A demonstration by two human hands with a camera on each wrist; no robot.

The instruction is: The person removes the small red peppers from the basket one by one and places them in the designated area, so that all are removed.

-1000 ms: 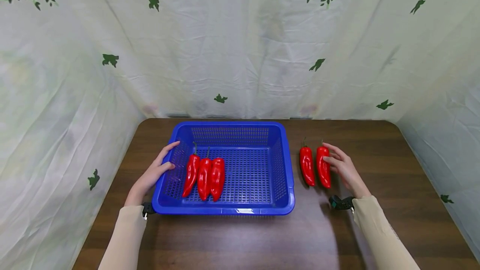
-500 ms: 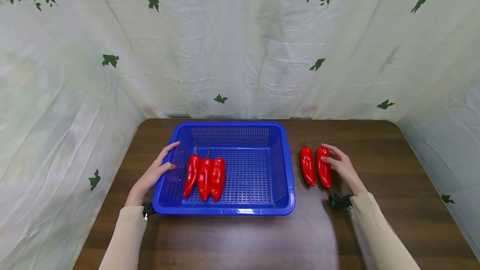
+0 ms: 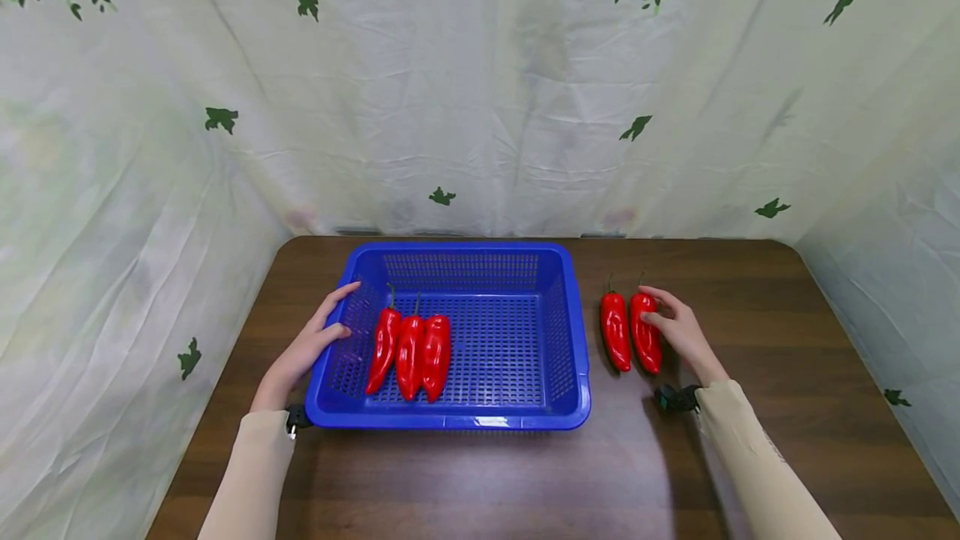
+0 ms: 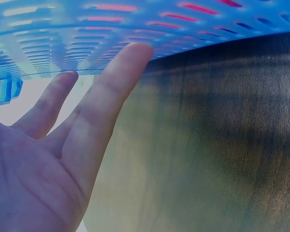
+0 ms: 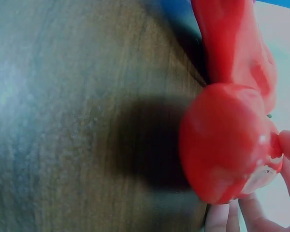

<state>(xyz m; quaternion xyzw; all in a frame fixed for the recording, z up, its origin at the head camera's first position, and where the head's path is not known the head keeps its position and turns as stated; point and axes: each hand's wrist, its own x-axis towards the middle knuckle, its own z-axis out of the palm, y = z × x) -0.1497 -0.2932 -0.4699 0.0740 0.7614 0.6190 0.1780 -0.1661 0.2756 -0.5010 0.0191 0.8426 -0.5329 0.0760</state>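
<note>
My left hand grips the left rim of a blue plastic basket. Its thumb and one finger reach over the rim; in the left wrist view, other fingers of the left hand stretch along the slotted outer wall. My right hand pinches a glossy red pepper near its stem end, thumb on top. The right wrist view shows this pepper's rounded tip close over the table, fingers partly hidden behind it. Just left of it lies another red pepper.
Inside the basket's left half, three red peppers lie side by side, stems pointing away. The brown wooden table carries everything. A pale leaf-patterned cloth hangs behind and along both sides.
My right hand has shifted slightly left, and the pepper in it has moved a little towards its neighbour. My left hand and the basket have stayed put.
</note>
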